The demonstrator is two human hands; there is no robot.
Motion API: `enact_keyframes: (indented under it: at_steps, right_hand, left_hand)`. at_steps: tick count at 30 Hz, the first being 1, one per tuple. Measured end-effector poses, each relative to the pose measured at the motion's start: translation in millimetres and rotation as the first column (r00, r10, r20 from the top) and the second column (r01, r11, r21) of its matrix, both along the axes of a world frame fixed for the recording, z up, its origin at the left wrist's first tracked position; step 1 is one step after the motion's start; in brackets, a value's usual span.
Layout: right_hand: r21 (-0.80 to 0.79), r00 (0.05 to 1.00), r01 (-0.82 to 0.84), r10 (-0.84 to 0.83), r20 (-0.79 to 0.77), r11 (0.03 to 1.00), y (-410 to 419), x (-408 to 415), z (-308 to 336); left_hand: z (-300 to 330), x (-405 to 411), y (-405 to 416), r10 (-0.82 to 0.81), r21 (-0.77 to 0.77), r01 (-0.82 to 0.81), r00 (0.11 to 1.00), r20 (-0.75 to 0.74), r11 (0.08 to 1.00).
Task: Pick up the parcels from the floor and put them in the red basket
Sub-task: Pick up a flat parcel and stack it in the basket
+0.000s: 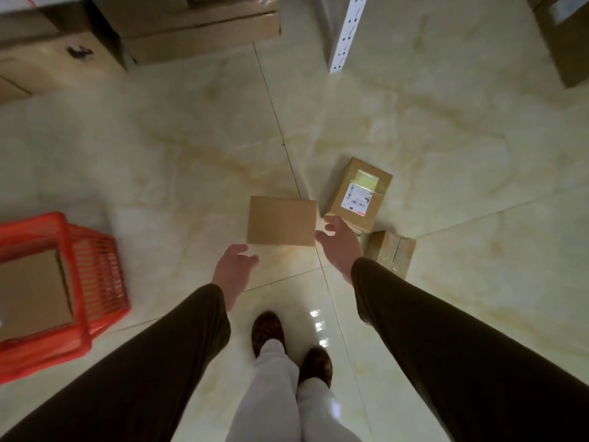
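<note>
Red basket [95, 266] holds one cardboard parcel [32, 291].

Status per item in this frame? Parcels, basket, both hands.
plain parcel: flat on floor, untouched
labelled parcel: on floor, label up
taped parcel: on floor, partly behind right arm
red basket: on floor, holds one parcel
left hand: open, empty
right hand: open, empty

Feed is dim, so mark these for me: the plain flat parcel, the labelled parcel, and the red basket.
plain flat parcel [282, 221], head view, middle of its top face.
labelled parcel [357, 193], head view, on its white label.
red basket [95, 260], head view, on its slatted right wall.
</note>
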State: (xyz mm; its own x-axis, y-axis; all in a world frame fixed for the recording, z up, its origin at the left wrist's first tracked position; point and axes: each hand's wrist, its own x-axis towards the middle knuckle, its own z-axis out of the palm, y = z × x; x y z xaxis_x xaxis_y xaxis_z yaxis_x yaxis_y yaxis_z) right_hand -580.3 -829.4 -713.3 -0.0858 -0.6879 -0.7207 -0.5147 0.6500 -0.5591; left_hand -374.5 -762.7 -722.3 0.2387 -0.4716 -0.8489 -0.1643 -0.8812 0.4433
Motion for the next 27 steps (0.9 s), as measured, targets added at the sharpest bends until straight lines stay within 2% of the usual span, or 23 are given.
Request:
enact_keyframes:
  at_steps: [9,15,21,27]
  right_hand:
    - [0.08,0.947,-0.298,0.305,-0.102,0.951,-76.2,7.7,-97.0]
    - [0.159,0.9,-0.415,0.43,-0.076,0.896,-104.3,8.6,-147.2]
    - [0.195,0.896,-0.423,0.44,-0.053,0.885,-105.3,14.2,-163.4]
    - [0.012,0.898,-0.426,0.425,-0.118,0.904,-98.8,25.0,-118.7]
  left_hand:
    - [-89.6,2.7,-28.2,0.173,0.099,-0.17,0.984,-0.03,0.98]
    - [-139.5,-2.8,-42.9,0.266,0.102,-0.256,0.958,-0.108,0.961]
    - [-149.3,-6.2,-44.2,0.325,0.094,-0.313,0.931,-0.166,0.945]
    - [-112.5,2.8,-30.8,0.423,-0.015,-0.429,0.896,-0.136,0.903]
